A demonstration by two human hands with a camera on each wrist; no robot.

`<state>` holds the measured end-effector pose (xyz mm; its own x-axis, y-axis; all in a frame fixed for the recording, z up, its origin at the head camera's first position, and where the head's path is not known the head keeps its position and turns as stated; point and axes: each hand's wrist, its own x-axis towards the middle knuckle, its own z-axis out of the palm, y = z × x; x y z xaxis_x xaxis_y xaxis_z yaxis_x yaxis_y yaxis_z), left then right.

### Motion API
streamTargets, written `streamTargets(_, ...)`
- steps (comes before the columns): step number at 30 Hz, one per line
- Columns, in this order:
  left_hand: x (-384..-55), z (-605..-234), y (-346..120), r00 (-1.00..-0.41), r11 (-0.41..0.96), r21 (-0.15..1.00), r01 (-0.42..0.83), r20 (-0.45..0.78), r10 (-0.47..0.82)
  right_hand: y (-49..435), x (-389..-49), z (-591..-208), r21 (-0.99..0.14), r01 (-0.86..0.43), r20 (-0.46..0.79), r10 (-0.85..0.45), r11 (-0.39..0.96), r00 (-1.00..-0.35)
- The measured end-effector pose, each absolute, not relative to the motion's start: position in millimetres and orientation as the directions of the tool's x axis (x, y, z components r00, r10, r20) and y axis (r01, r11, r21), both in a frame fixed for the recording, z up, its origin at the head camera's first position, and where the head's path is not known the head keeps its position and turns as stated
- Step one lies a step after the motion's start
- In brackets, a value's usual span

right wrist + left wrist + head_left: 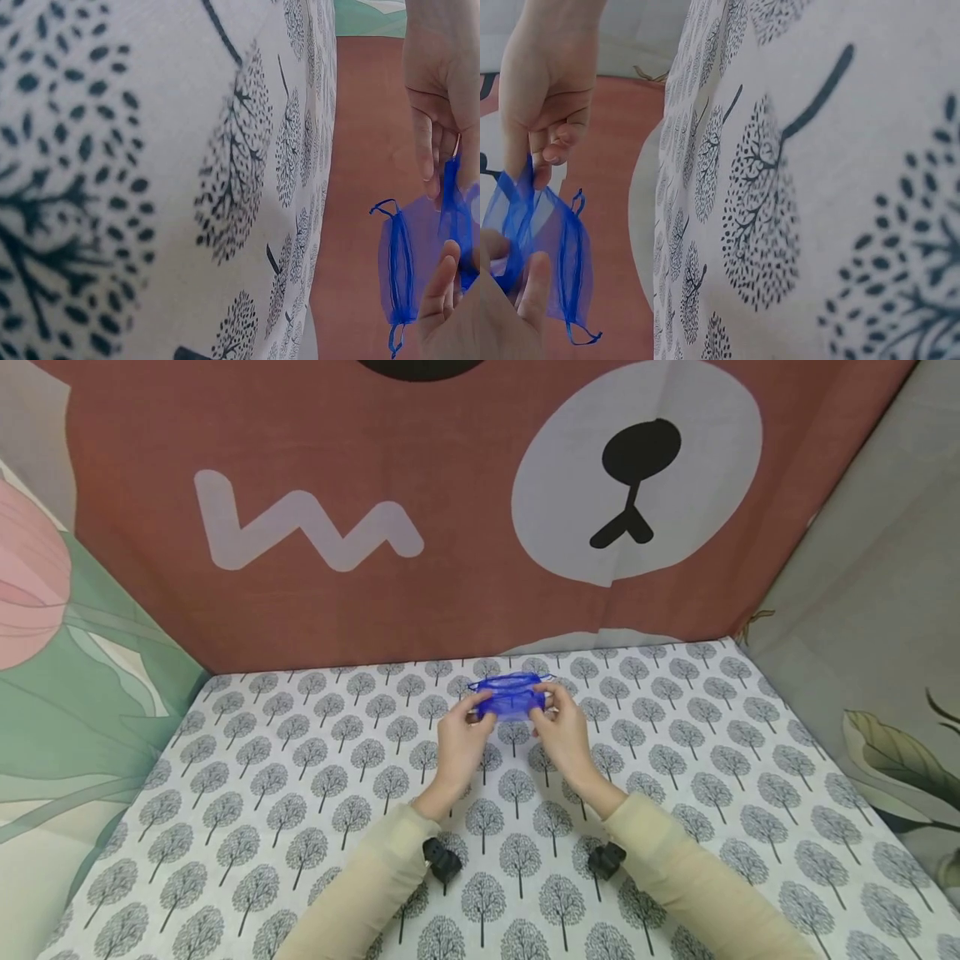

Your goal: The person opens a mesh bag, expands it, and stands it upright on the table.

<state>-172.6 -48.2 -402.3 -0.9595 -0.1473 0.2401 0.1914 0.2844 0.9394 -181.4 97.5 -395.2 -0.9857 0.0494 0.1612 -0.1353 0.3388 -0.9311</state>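
A sheer blue drawstring pouch (512,703) is held up between both hands, above the far middle of the table. My left hand (461,742) pinches its left side between thumb and fingers. On the opposite side, my right hand (564,737) pinches the pouch the same way. The gathered drawstring edge (400,262) points away from me, with small cord loops at its ends. In the left wrist view the thin fabric (574,259) is see-through and spreads between the hands. Nothing can be made out inside it.
A white cloth printed with grey trees (520,856) covers the table. Behind it rises a reddish-brown hanging (375,610) with a cartoon face. Patterned curtains stand on the left (97,643) and right (847,610). A small black device (442,860) sits at each wrist.
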Motion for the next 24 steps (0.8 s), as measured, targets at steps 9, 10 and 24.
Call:
streamTargets(9, -171.8, -401.8, -47.3, -0.963, 0.224, 0.962, 0.158, 0.200, -0.179, 96.3, -180.4, -395.6, -0.913, -0.171, 0.192, 0.022, 0.372, -0.981)
streamTargets(10, -171.7, -401.6, -47.2, -0.963, 0.224, 0.962, 0.155, 0.198, -0.183, 96.1, -180.2, -395.5, -0.914, -0.172, 0.194, 0.023, 0.368, -0.981)
streamTargets(24, -171.1, -402.2, -47.5, -0.960, 0.219, 0.956, 0.195, 0.231, -0.155, 97.5, -179.3, -397.0, -0.934, -0.120, 0.145, 0.048, 0.337, -0.988)
